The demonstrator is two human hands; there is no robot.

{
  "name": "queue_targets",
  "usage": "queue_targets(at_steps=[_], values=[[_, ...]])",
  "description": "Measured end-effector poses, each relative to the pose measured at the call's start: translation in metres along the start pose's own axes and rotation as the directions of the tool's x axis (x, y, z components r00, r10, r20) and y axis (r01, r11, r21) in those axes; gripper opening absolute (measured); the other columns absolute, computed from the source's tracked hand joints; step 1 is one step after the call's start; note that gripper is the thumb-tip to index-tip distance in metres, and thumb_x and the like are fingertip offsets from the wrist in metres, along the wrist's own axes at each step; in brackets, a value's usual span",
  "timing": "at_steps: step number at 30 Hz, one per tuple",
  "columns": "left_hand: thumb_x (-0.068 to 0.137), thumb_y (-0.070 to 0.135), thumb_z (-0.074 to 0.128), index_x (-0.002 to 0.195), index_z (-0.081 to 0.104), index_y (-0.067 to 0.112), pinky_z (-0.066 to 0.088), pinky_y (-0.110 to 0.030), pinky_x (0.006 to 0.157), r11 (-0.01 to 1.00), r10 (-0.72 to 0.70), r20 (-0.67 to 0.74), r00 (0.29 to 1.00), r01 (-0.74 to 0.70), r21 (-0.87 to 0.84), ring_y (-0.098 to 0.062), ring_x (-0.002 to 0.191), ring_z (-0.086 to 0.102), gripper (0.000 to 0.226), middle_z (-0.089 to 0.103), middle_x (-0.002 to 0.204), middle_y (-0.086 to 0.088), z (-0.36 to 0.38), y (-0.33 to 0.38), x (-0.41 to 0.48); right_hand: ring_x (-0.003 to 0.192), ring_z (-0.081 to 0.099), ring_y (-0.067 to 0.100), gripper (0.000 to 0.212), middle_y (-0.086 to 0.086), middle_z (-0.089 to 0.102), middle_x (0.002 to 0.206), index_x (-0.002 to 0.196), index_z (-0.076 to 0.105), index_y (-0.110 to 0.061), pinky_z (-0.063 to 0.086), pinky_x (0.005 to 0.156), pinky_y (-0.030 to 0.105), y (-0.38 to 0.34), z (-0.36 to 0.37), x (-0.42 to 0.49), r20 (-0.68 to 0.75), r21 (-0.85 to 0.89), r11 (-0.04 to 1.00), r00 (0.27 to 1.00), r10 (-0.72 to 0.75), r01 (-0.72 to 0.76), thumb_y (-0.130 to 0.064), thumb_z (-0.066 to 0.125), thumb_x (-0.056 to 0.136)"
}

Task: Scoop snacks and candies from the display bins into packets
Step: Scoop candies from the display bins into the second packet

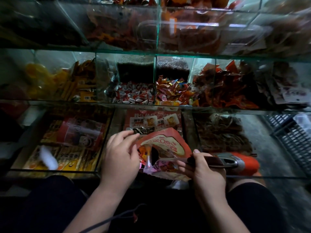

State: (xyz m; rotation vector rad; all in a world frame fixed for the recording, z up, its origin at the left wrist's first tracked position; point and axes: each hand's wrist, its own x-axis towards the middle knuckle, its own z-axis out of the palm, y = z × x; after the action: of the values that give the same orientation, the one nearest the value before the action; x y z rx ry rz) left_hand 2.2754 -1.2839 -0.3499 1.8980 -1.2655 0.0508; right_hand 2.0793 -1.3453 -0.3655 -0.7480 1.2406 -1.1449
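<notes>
Glass bins [156, 78] are stacked in three rows, and both hands are held low in front of the bottom row.

- Packet [165, 144]: a red and cream pouch, held between the two hands above the middle bottom bin. It is tilted, with the mouth open toward the wearer. Coloured sweets are seen inside.
- Left hand [120, 153]: its grip is curled, with thumb and fingers pinched on the packet's left rim. The forefinger tip lies just beside a dark wrapped snack [143, 131]; contact with it cannot be told.
- Right hand [206, 169]: its grip is wrapped round the dark handle of the scoop [244, 163], with the thumb laid along the top. The orange bowl of the scoop is pointed right, away from the packet. The packet's right edge is touched by the same hand.
- Middle row: red-and-white wrapped candies [134, 95] are noted in one bin. Mixed bright candies [171, 91] are in the next bin to the right.
- Bottom row: yellow packs [67, 158] are noted at left and brown strips [222, 133] at right.
- A grey crate [294, 133] is seen on the floor at far right.
</notes>
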Motion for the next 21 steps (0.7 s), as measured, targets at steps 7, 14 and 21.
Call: queue_targets(at_steps=[7, 14, 21], values=[[0.092, 0.027, 0.059, 0.116, 0.07, 0.019, 0.048, -0.027, 0.098, 0.991, 0.069, 0.343, 0.937, -0.024, -0.135, -0.012, 0.113, 0.058, 0.028, 0.062, 0.117, 0.009, 0.023, 0.037, -0.007, 0.067, 0.078, 0.027, 0.025, 0.012, 0.077, 0.073, 0.076, 0.074, -0.023, 0.06, 0.054, 0.028, -0.031, -0.007, -0.011, 0.083, -0.082, 0.986, 0.987, -0.14, 0.147, -0.023, 0.064, 0.099], [0.103, 0.053, 0.03, 0.156, 0.025, 0.022, 0.022, -0.044, 0.122, 0.982, -0.144, 0.637, 0.757, 0.028, 0.189, -0.021, 0.147, 0.026, 0.062, 0.031, 0.159, 0.0, 0.072, 0.031, -0.002, 0.063, 0.077, 0.029, 0.037, 0.007, 0.075, 0.066, 0.063, 0.072, -0.035, 0.059, 0.053, 0.028, -0.067, -0.021, -0.022, 0.112, -0.04, 0.98, 0.976, -0.188, 0.194, -0.023, 0.064, 0.098], [0.105, 0.03, 0.027, 0.159, 0.017, 0.02, -0.006, -0.039, 0.122, 0.966, -0.126, 0.477, 0.87, -0.003, 0.26, -0.018, 0.153, 0.009, 0.056, 0.018, 0.166, -0.002, 0.084, 0.025, -0.007, 0.072, 0.079, 0.024, 0.013, 0.001, 0.079, 0.078, 0.083, 0.076, -0.033, 0.062, 0.063, 0.032, -0.082, -0.032, -0.042, 0.19, -0.138, 0.909, 0.911, -0.366, 0.394, -0.045, 0.073, 0.087]])
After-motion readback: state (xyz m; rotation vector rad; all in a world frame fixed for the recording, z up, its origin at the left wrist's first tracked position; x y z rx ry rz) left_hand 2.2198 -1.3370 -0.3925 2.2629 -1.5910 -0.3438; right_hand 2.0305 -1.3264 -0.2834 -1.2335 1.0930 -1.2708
